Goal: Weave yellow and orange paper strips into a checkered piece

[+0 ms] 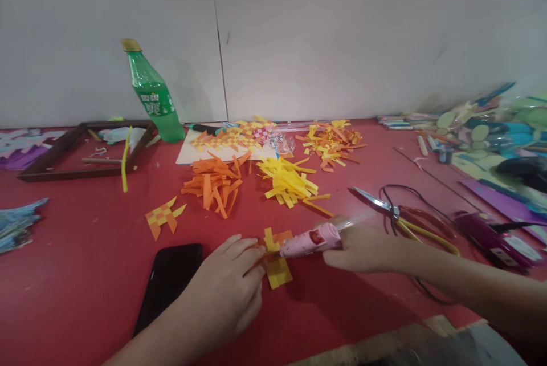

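Note:
In my right hand point(354, 249) is a pink hot glue gun point(310, 242), with a clear glue stick point(358, 219) poking out of its back. Its nozzle points left, at or just over a small woven piece of yellow and orange paper strips point(278, 273). My left hand point(237, 275) grips the left side of that paper piece against the table, its fingertips partly hiding the orange strips. Beyond both hands lie a pile of yellow paper strips point(290, 182) and a pile of orange paper strips point(213, 183). A finished-looking woven paper fish point(163, 216) lies to the left.
A black phone point(173, 275) lies beside my left forearm. Scissors point(401, 220) and a black cord point(431, 200) lie near my right arm. Farther back stand a green bottle point(156, 98) and a wooden frame point(51, 172). Craft supplies point(491, 132) crowd the right of the red table point(85, 292).

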The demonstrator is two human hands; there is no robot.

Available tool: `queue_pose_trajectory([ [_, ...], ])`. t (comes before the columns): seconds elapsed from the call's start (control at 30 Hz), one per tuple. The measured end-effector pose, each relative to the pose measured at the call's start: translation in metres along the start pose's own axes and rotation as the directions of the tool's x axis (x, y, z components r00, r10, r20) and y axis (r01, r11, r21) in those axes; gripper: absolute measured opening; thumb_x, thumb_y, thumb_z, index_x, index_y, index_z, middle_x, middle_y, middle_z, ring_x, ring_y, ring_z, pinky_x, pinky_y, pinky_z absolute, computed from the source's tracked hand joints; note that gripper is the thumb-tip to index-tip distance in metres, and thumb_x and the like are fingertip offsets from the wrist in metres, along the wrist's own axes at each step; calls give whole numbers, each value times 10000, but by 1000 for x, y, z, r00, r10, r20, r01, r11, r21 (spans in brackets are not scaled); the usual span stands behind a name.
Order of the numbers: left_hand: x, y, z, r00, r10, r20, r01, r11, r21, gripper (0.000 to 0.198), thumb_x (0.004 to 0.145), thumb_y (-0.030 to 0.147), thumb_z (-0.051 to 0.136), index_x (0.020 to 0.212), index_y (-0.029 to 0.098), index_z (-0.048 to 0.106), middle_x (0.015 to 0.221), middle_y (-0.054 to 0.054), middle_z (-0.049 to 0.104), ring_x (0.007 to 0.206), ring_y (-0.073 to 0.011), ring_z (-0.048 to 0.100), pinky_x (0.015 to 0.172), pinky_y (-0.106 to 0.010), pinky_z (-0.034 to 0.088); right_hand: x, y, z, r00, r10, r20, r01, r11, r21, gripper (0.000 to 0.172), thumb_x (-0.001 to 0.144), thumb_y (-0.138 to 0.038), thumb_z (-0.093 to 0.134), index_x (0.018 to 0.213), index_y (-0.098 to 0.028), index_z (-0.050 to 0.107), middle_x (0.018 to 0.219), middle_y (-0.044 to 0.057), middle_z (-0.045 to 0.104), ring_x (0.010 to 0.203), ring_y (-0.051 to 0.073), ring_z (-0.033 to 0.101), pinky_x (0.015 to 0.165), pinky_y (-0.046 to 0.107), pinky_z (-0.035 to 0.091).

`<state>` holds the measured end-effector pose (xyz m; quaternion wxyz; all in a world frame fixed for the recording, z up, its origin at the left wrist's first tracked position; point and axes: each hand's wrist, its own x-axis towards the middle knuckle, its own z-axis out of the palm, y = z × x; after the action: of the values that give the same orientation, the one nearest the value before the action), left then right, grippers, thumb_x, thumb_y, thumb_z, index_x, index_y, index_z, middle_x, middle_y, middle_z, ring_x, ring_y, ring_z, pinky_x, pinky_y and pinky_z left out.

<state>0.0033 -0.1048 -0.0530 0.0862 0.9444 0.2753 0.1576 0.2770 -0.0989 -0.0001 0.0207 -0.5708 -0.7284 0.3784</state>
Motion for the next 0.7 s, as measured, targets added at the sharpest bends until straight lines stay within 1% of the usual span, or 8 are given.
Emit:
queue_pose_trajectory([
  [0.07, -1, 1, -1, 1000, -4, -5, 4, 1000, -7, 258, 868, 168, 490, 1002, 170, 711, 1154, -81, 700, 1099, -282, 621, 1027, -499, 464, 1, -1, -2, 996, -77, 35, 75, 995, 59, 516, 660, -106, 470, 1043, -289, 764, 947, -30, 769, 851, 212, 713, 814, 264, 546],
  [0.17, -1, 2, -2, 1000, -2, -7, 2, 1000, -2, 253, 864, 171, 502, 1007, 175, 710, 1155, -77, 701, 1098, -279, 621, 1026, -501, 464, 2, -4, -5, 972, -197, 128, 177, 972, 154, 597, 671, -67, 428, 1137, -287, 729, 1070, -44, 748, 1034, 205, 686, 940, 257, 500],
  [0.23, -1, 3, -3, 1000, 5, -2, -5, 1000, 10, 249, 862, 181, 515, 1016, 176, 710, 1150, -78, 703, 1087, -275, 625, 1018, -493, 472, 3, -8, -7, 967, -210, 146, 182, 966, 181, 621, 670, -44, 415, 1164, -267, 718, 1118, -43, 734, 1097, 197, 662, 981, 240, 471],
  [0.37, 0, 3, -4, 1000, 15, -17, -15, 999, 33, 221, 851, 206, 552, 996, 171, 714, 1126, -80, 712, 1059, -269, 636, 998, -466, 490, 1, -13, -9, 969, -179, 168, 138, 964, 229, 658, 662, -13, 398, 1196, -248, 701, 1158, -35, 718, 1149, 187, 637, 1003, 224, 453],
  [0.5, 1, 2, -3, 1000, 9, -14, -9, 1000, 25, 229, 855, 191, 536, 999, 180, 713, 1142, -75, 706, 1064, -265, 631, 1009, -476, 477, 0, -12, -9, 957, -242, 162, 194, 944, 266, 678, 668, 7, 384, 1210, -260, 691, 1178, -41, 709, 1182, 178, 618, 1042, 223, 419],
  [0.7, 1, 2, -3, 1000, 1, -12, -1, 1000, 6, 231, 847, 166, 518, 978, 179, 708, 1126, -79, 704, 1071, -259, 628, 1015, -479, 470, 2, -8, -8, 960, -226, 164, 178, 949, 262, 663, 672, 2, 403, 1207, -260, 693, 1172, -43, 712, 1195, 184, 608, 1022, 216, 439],
])
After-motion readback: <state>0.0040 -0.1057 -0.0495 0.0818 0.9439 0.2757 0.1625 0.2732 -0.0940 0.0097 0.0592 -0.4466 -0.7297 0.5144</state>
